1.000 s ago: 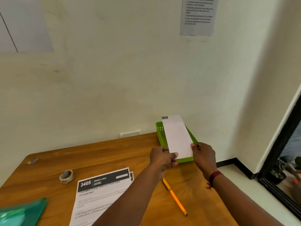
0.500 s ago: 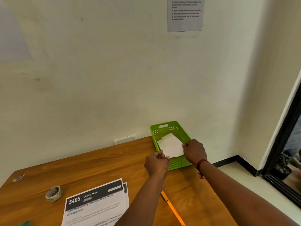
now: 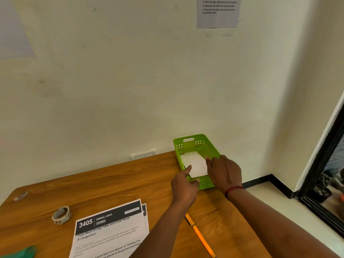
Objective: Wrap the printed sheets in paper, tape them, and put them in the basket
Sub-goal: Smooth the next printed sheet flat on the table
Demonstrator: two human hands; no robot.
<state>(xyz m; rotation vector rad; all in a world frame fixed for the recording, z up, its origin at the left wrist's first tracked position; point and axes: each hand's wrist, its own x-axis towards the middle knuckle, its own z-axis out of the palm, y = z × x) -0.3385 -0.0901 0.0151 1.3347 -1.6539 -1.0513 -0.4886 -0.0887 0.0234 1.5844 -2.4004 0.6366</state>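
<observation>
Left hand (image 3: pixel 183 185) and right hand (image 3: pixel 225 172) outstretched, relaxed.

A plain office-like workroom: a brown wood-grain counter (image 3: pixel 111 183) set against a cream wall (image 3: pixel 130 81) with a white printed instruction sheet (image 3: pixel 217 13) stuck on it. On the counter lie white printed sheets headed "3405 DINING AREA" (image 3: pixel 111 229), a grey roll of tape (image 3: pixel 61 215) and an orange pencil (image 3: pixel 200 237)
</observation>
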